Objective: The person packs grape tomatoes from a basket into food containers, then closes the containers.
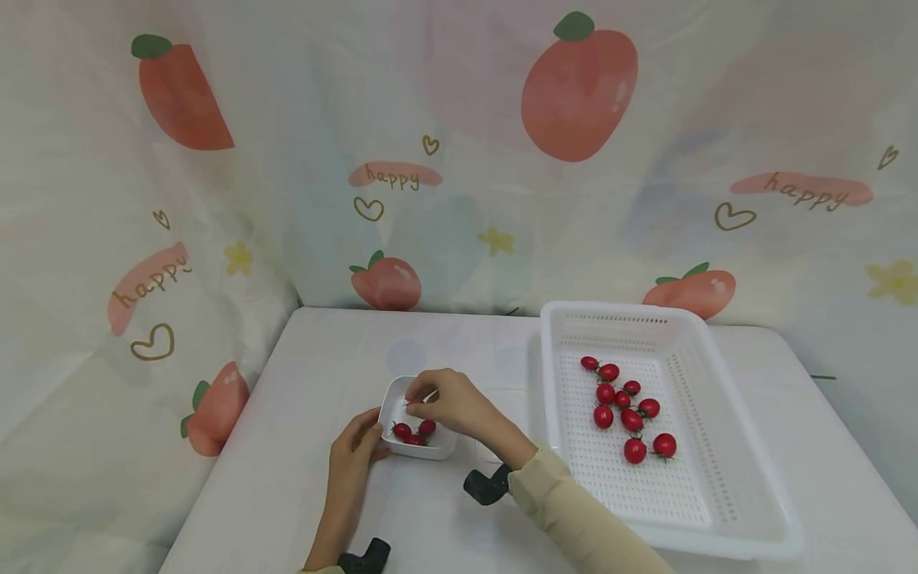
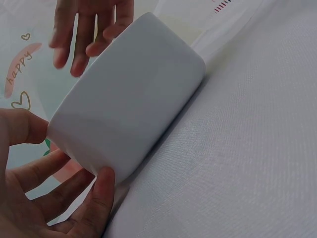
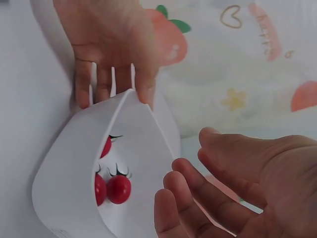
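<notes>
A small white square bowl (image 1: 430,453) stands on the table with three red cherry tomatoes (image 1: 402,431) inside. My left hand (image 1: 355,446) grips its left side. In the left wrist view the left thumb (image 2: 29,128) rests at the rim while the fingers (image 2: 101,196) press against the outer wall. Over the bowl's opening hovers my right hand (image 1: 448,401), its fingers loosely bent. The right wrist view shows this right hand (image 3: 233,183) with thumb and fingers apart and nothing between them, close beside the rim. Tomatoes with green stems (image 3: 119,189) lie inside the bowl there.
To the right stands a large white perforated basket (image 1: 688,494) holding several more cherry tomatoes (image 1: 632,420). A thin pale rectangular outline (image 1: 505,399) lies on the white table (image 1: 280,478) between bowl and basket. A fruit-patterned cloth (image 1: 466,96) hangs behind and at the left.
</notes>
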`<state>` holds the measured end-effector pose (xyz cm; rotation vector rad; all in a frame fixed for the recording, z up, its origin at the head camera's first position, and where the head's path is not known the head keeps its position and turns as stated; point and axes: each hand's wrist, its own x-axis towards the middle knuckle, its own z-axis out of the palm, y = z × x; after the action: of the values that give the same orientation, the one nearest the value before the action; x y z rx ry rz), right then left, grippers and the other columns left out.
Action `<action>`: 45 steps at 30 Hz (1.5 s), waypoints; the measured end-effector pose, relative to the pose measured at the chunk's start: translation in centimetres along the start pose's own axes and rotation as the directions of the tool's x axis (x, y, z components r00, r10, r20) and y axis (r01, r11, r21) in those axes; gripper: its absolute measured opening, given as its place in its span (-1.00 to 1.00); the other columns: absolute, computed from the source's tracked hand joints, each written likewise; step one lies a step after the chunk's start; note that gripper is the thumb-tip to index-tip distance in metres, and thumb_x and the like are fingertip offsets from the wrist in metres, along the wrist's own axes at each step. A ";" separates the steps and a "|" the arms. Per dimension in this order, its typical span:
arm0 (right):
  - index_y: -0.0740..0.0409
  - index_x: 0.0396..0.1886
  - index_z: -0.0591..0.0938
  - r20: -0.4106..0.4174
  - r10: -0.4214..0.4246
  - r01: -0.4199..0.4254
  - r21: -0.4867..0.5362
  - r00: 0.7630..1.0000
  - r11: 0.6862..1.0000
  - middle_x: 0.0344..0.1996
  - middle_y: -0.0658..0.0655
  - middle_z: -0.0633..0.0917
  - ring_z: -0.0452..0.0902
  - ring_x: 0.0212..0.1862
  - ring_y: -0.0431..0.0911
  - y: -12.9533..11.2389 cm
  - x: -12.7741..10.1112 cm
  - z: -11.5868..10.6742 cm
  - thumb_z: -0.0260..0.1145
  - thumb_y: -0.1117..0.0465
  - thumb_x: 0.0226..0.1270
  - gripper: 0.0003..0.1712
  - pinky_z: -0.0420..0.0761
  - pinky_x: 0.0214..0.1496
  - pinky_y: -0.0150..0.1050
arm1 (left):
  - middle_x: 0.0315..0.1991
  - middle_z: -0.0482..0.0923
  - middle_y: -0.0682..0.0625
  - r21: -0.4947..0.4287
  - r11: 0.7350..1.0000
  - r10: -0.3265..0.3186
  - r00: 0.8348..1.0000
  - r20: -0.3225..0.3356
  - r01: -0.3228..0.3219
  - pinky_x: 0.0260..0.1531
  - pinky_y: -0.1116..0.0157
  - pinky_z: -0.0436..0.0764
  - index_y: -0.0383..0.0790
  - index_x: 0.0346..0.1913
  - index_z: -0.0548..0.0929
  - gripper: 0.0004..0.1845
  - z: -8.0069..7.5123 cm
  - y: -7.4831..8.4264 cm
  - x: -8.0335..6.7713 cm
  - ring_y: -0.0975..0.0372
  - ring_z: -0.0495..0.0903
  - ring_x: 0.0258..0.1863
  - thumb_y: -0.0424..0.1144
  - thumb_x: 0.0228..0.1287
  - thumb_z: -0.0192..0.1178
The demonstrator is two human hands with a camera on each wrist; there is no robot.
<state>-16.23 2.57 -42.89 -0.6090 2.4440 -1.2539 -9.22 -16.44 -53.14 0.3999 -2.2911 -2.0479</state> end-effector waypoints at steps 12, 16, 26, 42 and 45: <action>0.09 -0.03 0.75 -0.025 0.035 -0.030 0.167 0.999 0.985 -0.03 0.10 0.79 0.73 -0.12 -0.12 0.0 -2.0 -3.8 0.42 0.20 0.41 -0.81 0.78 -0.07 -0.23 | 0.35 0.60 -0.06 0.004 1.000 0.006 1.000 -0.004 -0.006 -0.02 0.43 0.74 -0.05 0.35 0.59 -0.62 -0.1 -0.1 0.0 0.08 0.64 0.21 -0.10 0.61 0.10; 0.10 0.00 0.74 -0.034 0.046 -0.038 0.201 0.998 0.979 0.01 0.11 0.78 0.74 -0.07 -0.07 0.0 -2.6 -5.1 0.41 0.17 0.42 -0.77 0.77 -0.01 -0.21 | 0.35 0.60 -0.10 -0.001 1.000 0.019 1.000 -0.005 -0.019 -0.02 0.44 0.74 -0.08 0.36 0.59 -0.61 0.0 0.0 -0.1 0.06 0.63 0.21 -0.10 0.61 0.11; 0.14 0.11 0.70 -0.076 0.093 -0.072 0.249 0.993 0.966 0.10 0.19 0.76 0.72 0.05 -0.03 0.4 -4.1 -8.6 0.40 0.16 0.45 -0.69 0.77 0.08 -0.12 | 0.36 0.59 -0.07 0.023 1.000 0.012 1.000 -0.002 -0.012 0.01 0.43 0.74 -0.06 0.37 0.57 -0.60 0.0 0.1 -0.1 0.07 0.62 0.24 -0.08 0.62 0.09; 0.25 0.21 0.63 -0.158 0.119 -0.073 0.270 0.980 0.960 0.13 0.22 0.73 0.68 0.02 -0.10 3.1 -6.7 -13.4 0.38 0.12 0.48 -0.57 0.77 0.14 -0.20 | 0.32 0.62 -0.07 0.025 1.000 0.019 1.000 -0.015 -0.018 -0.03 0.43 0.75 -0.06 0.34 0.61 -0.63 0.1 -0.2 0.0 0.09 0.63 0.19 -0.11 0.60 0.11; 0.30 0.23 0.61 -0.178 0.130 -0.078 0.275 0.975 0.958 0.08 0.17 0.75 0.69 0.01 -0.14 3.7 -7.2 -14.0 0.38 0.13 0.48 -0.55 0.77 0.13 -0.24 | 0.32 0.61 -0.05 0.025 1.000 0.009 1.000 -0.015 -0.009 -0.04 0.45 0.75 -0.04 0.33 0.61 -0.64 0.1 -0.2 0.0 0.08 0.63 0.21 -0.11 0.60 0.11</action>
<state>-17.45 17.73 -37.38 -0.2913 2.3604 -1.6294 -9.24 -16.39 -53.35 0.4044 -2.3075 -2.0070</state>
